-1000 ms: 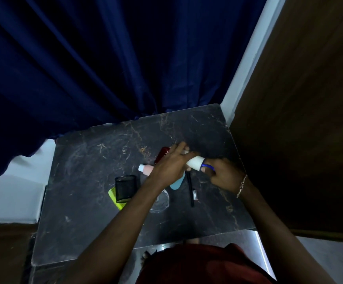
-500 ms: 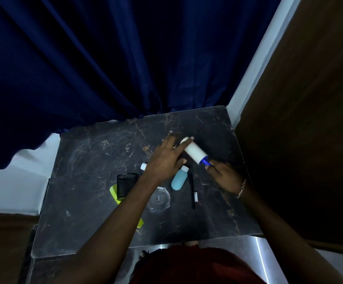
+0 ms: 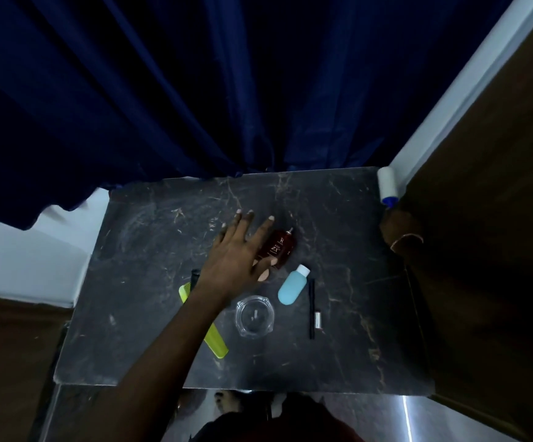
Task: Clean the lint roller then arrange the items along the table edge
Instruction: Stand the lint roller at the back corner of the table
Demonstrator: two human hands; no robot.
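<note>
From the head view, a dark marble table [image 3: 150,282] is seen from above. The lint roller [image 3: 387,185] is held at the table's two o'clock corner by the right hand [image 3: 400,231], which is wrapped around its blue handle, mostly in shadow. The left hand [image 3: 238,253] is spread flat, fingers open, partly over a dark red bottle [image 3: 279,247] near centre. A blue bottle [image 3: 292,287], glass ashtray [image 3: 254,315], black pencil [image 3: 311,309] and yellow comb [image 3: 209,333] are grouped toward six o'clock. The roller is judged light and stiff, its paper sticky, so the handle is best gripped. Half a second earlier it was at centre, touched by both hands.
</note>
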